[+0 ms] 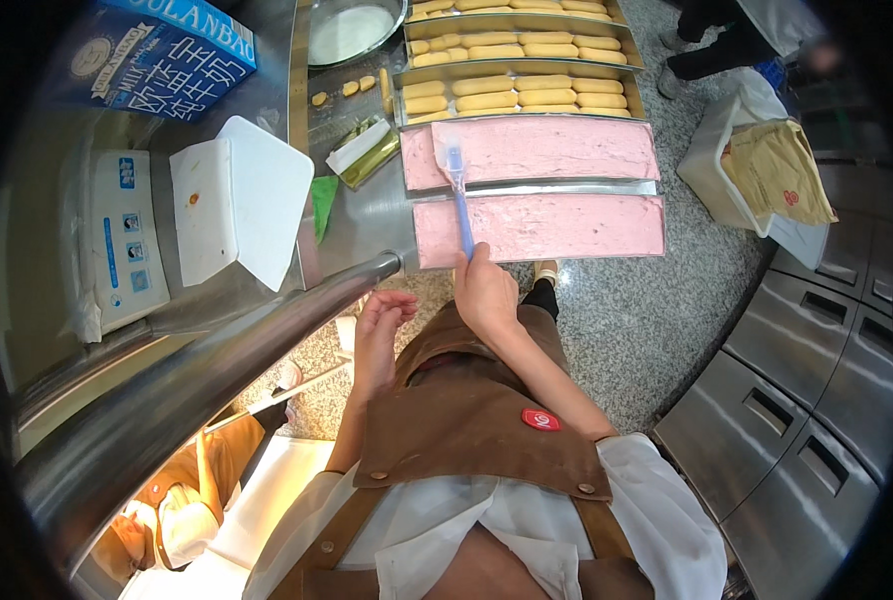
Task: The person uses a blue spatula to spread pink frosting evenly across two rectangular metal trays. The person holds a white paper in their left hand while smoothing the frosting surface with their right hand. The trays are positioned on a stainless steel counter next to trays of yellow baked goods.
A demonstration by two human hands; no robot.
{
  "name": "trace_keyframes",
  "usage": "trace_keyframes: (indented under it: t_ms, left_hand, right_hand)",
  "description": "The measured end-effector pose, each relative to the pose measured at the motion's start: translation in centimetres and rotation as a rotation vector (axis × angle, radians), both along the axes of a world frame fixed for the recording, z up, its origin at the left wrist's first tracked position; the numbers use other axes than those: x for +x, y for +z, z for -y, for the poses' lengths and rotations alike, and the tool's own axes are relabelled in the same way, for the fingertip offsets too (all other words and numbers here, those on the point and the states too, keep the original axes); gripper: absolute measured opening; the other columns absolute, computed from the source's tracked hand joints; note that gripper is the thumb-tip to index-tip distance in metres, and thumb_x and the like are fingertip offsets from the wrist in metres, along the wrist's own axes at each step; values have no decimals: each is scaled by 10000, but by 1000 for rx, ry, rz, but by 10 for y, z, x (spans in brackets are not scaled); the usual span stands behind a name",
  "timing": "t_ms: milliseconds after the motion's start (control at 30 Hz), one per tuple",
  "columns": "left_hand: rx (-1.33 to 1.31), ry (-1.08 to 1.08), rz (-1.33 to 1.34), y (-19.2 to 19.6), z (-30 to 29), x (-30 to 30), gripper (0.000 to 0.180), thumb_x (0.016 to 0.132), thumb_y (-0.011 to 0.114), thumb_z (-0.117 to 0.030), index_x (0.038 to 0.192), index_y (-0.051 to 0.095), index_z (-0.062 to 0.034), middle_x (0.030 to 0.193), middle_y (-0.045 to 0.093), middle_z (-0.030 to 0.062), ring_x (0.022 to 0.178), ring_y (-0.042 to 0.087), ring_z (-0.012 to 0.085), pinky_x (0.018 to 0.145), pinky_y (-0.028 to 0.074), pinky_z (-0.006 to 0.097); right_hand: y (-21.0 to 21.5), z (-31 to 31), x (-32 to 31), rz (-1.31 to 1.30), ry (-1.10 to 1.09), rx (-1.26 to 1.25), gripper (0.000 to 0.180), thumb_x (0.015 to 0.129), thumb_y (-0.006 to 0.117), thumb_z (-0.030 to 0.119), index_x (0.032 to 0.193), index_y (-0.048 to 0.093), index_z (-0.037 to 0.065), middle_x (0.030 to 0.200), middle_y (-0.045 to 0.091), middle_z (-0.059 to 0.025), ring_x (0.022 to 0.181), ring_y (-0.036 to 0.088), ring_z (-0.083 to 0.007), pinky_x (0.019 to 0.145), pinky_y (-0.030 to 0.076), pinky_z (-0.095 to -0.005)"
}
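The blue-handled spatula (459,195) is gripped at its handle end by the right hand (485,290), so its blade reaches the far pink cream tray (567,148) across the near one (567,228); the left hand (379,318) is kept loosely open, empty, at the counter edge (367,268).

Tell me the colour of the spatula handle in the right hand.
Blue, with a translucent whitish blade; the spatula held by the right hand shows in the head view.
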State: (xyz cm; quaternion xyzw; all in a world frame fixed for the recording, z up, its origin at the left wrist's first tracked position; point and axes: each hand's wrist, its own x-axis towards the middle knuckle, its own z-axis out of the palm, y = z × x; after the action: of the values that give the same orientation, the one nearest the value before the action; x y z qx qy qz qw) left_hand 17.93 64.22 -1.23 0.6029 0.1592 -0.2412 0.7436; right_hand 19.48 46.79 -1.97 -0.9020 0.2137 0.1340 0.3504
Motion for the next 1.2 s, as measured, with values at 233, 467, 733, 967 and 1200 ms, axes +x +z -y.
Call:
trace_keyframes:
  t_ms: [233, 467, 733, 967, 1200]
  left_hand:
    - [-12, 38, -10, 4, -3, -5, 213, 883, 411, 16, 1037, 557, -9, 1015, 599, 71, 941, 546, 131, 884, 438, 283]
    - [-8, 56, -19, 2, -8, -10, 168, 891, 450, -1, 1034, 537, 0, 1033, 590, 93, 941, 561, 155, 883, 442, 294]
    - [-22, 67, -17, 0, -11, -14, 176, 888, 443, -1, 1035, 539, 2, 1010, 591, 89, 932, 560, 154, 875, 443, 295]
    - [-39, 79, -19, 0, -12, -16, 181, 887, 435, 4, 1034, 542, 5, 989, 590, 85, 924, 563, 164, 874, 443, 306]
    - [-3, 61, -21, 3, -4, -12, 167, 891, 456, -14, 1028, 551, -4, 1010, 599, 84, 928, 566, 148, 868, 450, 291]
  right_hand:
    - [4, -15, 11, -114, 17, 111, 335, 966, 415, 283, 979, 456, -49, 755, 623, -300, 763, 609, -488, 730, 459, -547]
    - [-3, -33, 14, -87, 32, 150, 317, 974, 398, 277, 975, 431, -38, 724, 630, -272, 720, 625, -464, 700, 475, -544]
    - [-17, -51, 12, -37, 58, 179, 354, 976, 395, 297, 965, 435, -54, 723, 614, -288, 721, 618, -465, 680, 464, -553]
    - [-14, -57, 4, -7, 96, 273, 304, 964, 416, 272, 959, 424, -32, 739, 622, -292, 709, 616, -480, 673, 466, -562]
    - [-6, -21, -15, 25, 89, 425, 324, 977, 406, 285, 979, 414, -40, 739, 582, -322, 736, 573, -504, 640, 429, -565]
